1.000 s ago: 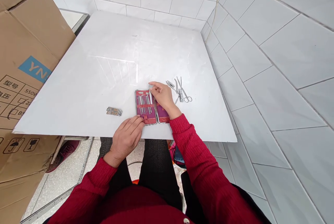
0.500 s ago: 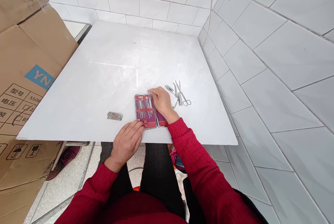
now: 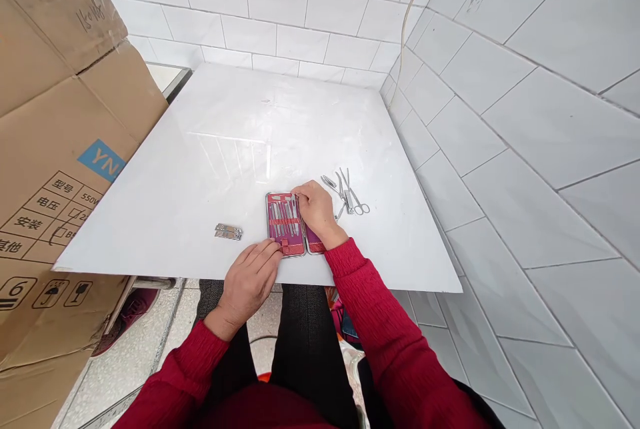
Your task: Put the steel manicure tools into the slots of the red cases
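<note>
An open manicure case (image 3: 286,250) with a red and purple lining lies near the table's front edge. Several slim metal tools (image 3: 283,216) stand side by side under its red elastic band. My left hand (image 3: 253,279) rests with fingers stretched out on the case's lower left corner. At the upper right of the tool side, my right hand (image 3: 317,212) pinches the top of a slim metal manicure tool, mostly covered by the fingers. That hand also hides much of the case's other half. Nail clippers (image 3: 229,232) lie to the left, apart from the case.
Right of the case lie small scissors (image 3: 357,199), another nail clipper (image 3: 349,201) and other metal nail tools (image 3: 329,181). A large cardboard box (image 3: 65,149) stands along the white table's (image 3: 225,102) left side. Tiled walls (image 3: 525,116) border the back and right.
The whole view has shifted, so everything appears lower and slightly to the right. My right fingertips sit a little lower against the case's upper edge. My left hand stays on its corner.
</note>
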A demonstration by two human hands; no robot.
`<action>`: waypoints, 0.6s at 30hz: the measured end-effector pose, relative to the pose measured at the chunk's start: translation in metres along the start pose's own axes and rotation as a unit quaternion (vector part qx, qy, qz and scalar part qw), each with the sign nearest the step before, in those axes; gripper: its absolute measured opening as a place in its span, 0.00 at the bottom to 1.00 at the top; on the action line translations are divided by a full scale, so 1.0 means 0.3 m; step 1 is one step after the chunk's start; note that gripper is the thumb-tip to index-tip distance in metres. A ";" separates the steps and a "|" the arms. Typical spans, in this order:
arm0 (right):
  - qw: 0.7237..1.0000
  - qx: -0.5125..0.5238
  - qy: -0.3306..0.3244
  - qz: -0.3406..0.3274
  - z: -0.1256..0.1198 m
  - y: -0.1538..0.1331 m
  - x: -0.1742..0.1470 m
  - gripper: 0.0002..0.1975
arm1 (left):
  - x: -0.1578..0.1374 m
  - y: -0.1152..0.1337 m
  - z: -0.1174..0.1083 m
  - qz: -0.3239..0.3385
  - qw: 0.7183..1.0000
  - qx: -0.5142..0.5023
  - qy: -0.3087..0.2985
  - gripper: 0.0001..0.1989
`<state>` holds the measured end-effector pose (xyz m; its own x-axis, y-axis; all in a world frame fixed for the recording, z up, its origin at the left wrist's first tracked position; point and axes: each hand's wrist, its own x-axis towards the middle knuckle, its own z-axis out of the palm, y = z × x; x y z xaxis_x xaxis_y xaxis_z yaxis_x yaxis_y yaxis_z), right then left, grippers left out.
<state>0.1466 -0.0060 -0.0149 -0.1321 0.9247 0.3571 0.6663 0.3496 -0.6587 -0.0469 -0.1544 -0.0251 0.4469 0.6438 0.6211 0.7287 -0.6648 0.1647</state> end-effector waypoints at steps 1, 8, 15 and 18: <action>1.000 0.000 -0.001 0.002 -0.001 -0.001 0.000 0.19 | 0.008 0.002 -0.010 -0.003 1.000 -0.011 0.002 0.15; 1.000 -0.005 -0.013 0.009 -0.005 -0.003 0.009 0.19 | 0.194 -0.074 -0.033 -0.040 0.999 -0.030 0.001 0.12; 1.000 -0.014 -0.010 0.023 -0.003 -0.002 0.019 0.18 | 0.429 -0.209 0.076 -0.084 0.992 0.011 -0.089 0.12; 0.999 -0.017 -0.014 0.030 -0.002 -0.003 0.022 0.18 | 0.459 -0.236 0.103 -0.063 0.987 0.027 -0.146 0.11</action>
<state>0.1455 -0.0003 -0.0115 -0.1117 0.9475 0.2996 0.6978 0.2894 -0.6553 -0.0208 -0.0069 0.0250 0.4755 0.8072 0.3498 0.8112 -0.5561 0.1807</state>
